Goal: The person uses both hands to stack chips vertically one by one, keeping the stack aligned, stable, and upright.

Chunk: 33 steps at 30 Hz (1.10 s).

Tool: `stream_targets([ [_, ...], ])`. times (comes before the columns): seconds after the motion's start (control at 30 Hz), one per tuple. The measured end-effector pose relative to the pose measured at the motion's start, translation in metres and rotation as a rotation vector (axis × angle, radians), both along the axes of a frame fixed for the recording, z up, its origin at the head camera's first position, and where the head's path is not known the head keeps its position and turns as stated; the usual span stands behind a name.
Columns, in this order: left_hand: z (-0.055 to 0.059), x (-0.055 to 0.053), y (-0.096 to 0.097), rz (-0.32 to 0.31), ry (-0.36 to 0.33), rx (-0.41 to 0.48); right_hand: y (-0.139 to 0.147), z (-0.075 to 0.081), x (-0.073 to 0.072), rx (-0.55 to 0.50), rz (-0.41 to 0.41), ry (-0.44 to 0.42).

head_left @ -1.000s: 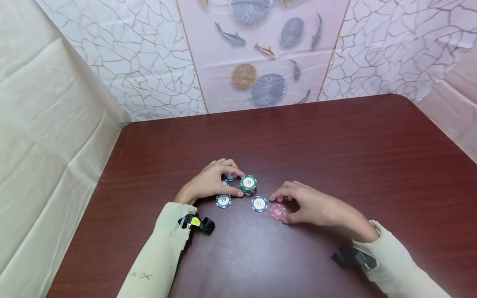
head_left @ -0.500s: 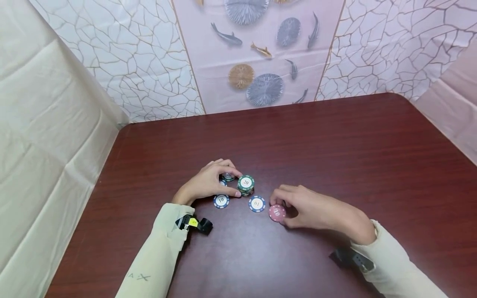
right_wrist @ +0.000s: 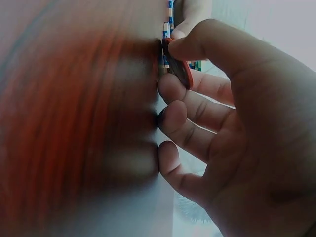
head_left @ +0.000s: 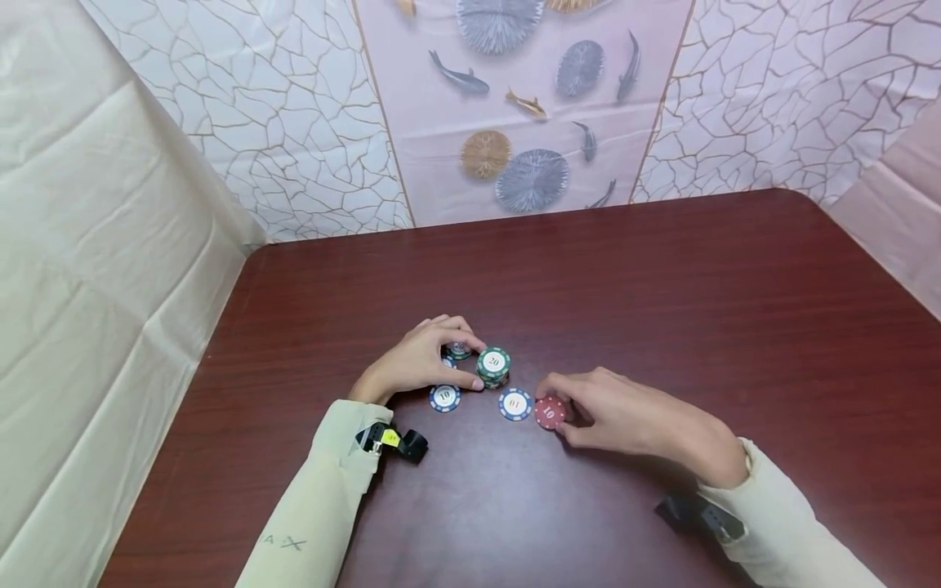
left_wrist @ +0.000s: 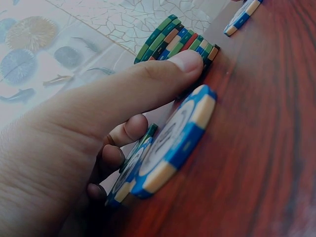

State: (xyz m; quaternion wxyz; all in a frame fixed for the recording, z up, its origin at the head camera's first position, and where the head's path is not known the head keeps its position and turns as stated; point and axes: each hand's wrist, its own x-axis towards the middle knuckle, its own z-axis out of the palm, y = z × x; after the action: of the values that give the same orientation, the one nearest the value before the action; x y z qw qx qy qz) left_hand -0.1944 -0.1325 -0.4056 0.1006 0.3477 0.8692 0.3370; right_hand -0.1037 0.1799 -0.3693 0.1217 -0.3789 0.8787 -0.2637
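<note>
Right fingers [head_left: 562,382] pinch a red chip [head_left: 549,413] reading "10".

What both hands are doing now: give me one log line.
left hand: holds green-topped chip stack | right hand: pinches red chip, tilted | blue chip between stack and red chip: flat on table

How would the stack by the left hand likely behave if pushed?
The stack would probably slide apart or topple rather than move as one: separate chip edges show, with nothing visible binding them. Each chip looks flat and unbent, so likely stiff. The left hand, its thumb at the stack's side, may steady it somewhat.
</note>
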Motion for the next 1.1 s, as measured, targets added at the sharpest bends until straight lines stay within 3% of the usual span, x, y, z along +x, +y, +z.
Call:
stream_targets([
  [0.37, 0.001, 0.001, -0.001, 0.008, -0.006, -0.003, -0.003, -0.001, -0.003, -0.044, 0.019, 0.015],
  [0.77, 0.0, -0.001, -0.001, 0.005, 0.007, -0.008, -0.004, 0.0, -0.002, 0.014, -0.02, -0.01],
  [0.97, 0.0, -0.001, 0.0, 0.003, 0.007, -0.004, -0.01, 0.003, -0.002, 0.02, -0.115, 0.047],
  [1.1, -0.001, 0.0, 0.0, 0.005, 0.0, -0.001, -0.015, 0.002, -0.006, -0.049, -0.173, 0.089],
])
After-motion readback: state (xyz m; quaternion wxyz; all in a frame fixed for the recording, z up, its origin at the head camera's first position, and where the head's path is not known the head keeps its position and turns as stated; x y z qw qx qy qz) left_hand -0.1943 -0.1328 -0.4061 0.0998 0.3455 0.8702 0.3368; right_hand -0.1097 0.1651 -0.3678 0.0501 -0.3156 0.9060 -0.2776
